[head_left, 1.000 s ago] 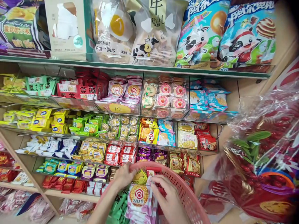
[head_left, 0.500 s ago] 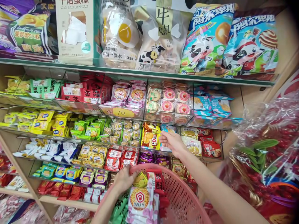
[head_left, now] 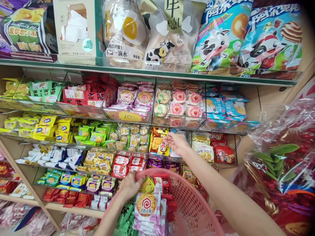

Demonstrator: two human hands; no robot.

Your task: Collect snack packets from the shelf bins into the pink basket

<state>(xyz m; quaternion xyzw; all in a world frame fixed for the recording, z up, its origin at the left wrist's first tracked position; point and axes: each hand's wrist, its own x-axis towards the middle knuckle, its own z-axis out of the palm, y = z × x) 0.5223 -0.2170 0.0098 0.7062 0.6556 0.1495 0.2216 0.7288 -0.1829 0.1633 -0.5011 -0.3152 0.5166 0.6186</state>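
Note:
My left hand (head_left: 129, 186) grips the near rim of a pink plastic basket (head_left: 194, 209) held in front of the shelves. In the basket lie several snack packs, among them a pink pack with a round swirl logo (head_left: 147, 209) and a red pack (head_left: 163, 186). My right hand (head_left: 176, 142) is stretched out, fingers apart, at a clear shelf bin. It reaches the orange-yellow packs (head_left: 157, 144) and the blue packs just behind it. Nothing shows in this hand.
Clear acrylic bins hold rows of small snack packs: pink round cakes (head_left: 134, 96), strawberry cakes (head_left: 179, 105), yellow packs (head_left: 44, 126). Large bags (head_left: 216, 36) stand on the top shelf. A cellophane-wrapped red gift bundle (head_left: 280, 164) juts in at the right.
My right hand left the basket, rose to the shelf bin, then slid slightly left and up. My left hand stayed on the basket rim.

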